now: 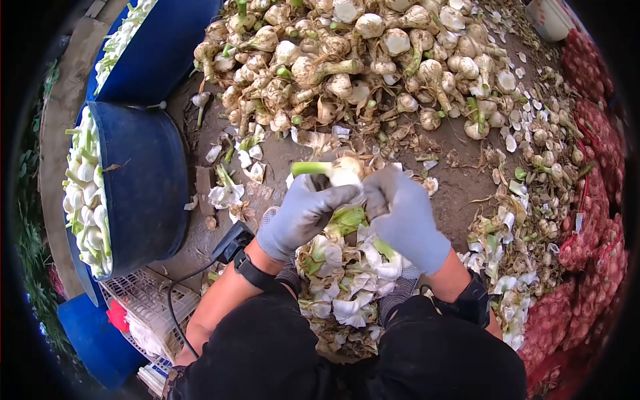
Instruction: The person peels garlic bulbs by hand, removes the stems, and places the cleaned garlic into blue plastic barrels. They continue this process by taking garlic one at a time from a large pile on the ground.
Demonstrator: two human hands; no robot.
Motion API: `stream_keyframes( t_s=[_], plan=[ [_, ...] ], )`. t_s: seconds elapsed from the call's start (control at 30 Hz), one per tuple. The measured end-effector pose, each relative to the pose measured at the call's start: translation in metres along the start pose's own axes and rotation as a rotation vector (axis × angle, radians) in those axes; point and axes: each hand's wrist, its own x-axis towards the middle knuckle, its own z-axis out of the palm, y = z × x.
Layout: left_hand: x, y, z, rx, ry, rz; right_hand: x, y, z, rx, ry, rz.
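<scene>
1. the left hand (300,210), in a gray glove, is closed around a garlic bulb (346,173). the bulb is just above the middle of the view, toward twelve o'clock. its cut green stem (311,168) sticks out to nine o'clock.
2. the right hand (408,217), also in a gray glove, is at the bulb's four o'clock side. its fingers are bent in, close by the bulb. i cannot tell if they are pinching it.
3. a black strap (252,270) goes around the left wrist, and a dark band (472,301) goes around the right one.
4. at twelve o'clock there is a big pile of garlic (333,70) on the brown ground (460,200). those bulbs look dirty, and many have stubby stems.
5. between five and six o'clock, a heap of white and green skins (357,300) lies between the person's feet.
6. at nine o'clock is a blue tub (140,180), full of clean white garlic (87,193) with green stems. another blue tub (167,50), with more white garlic in it, is between ten and eleven o'clock.
7. at eight o'clock there is a white crate (143,293) with holes in its sides, and a blue container (100,343) is beside it.
8. red net bags (593,260) line the edge from two to four o'clock.
</scene>
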Motion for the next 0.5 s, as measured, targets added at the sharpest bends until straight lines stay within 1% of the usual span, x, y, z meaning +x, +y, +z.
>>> stream_keyframes(
  t_s=[0.07, 0.1, 0.13, 0.17, 0.2, 0.27, 0.3, 0.33, 0.4, 0.43, 0.47, 0.5],
  plan=[
    [-0.003, -0.001, -0.004, 0.02, 0.001, 0.016, 0.0, -0.001, 0.003, -0.136, -0.011, -0.173],
    [-0.005, 0.004, -0.002, 0.178, -0.019, 0.081, 0.006, 0.002, -0.003, -0.135, -0.015, -0.173],
    [-0.006, 0.007, -0.001, 0.339, -0.041, 0.145, 0.018, 0.01, -0.014, -0.285, 0.016, -0.061],
    [-0.005, 0.002, -0.004, 0.357, -0.051, 0.164, 0.023, 0.014, -0.021, -0.435, 0.049, 0.052],
    [-0.004, 0.001, -0.005, 0.359, -0.053, 0.164, 0.023, 0.013, -0.021, -0.435, 0.051, 0.053],
    [-0.002, 0.0, -0.006, 0.315, -0.112, 0.15, 0.022, 0.012, -0.019, -0.144, -0.021, 0.192],
    [0.0, 0.0, -0.006, 0.443, -0.093, 0.216, 0.015, 0.007, -0.015, -0.137, -0.123, 0.218],
    [0.002, -0.002, -0.007, 0.441, -0.095, 0.216, 0.012, 0.002, -0.01, -0.139, -0.123, 0.218],
    [0.002, -0.005, -0.006, 0.428, -0.085, 0.202, 0.009, -0.006, 0.001, 0.228, -0.093, 0.11],
    [-0.001, -0.005, -0.001, 0.462, -0.086, 0.212, 0.01, -0.01, 0.003, 0.349, -0.114, 0.238],
    [-0.003, -0.003, -0.001, 0.466, -0.086, 0.214, 0.01, -0.009, 0.002, 0.352, -0.112, 0.235],
    [-0.004, 0.001, -0.002, 0.246, -0.074, 0.093, 0.011, -0.005, 0.001, 0.487, -0.171, 0.345]
  ],
)
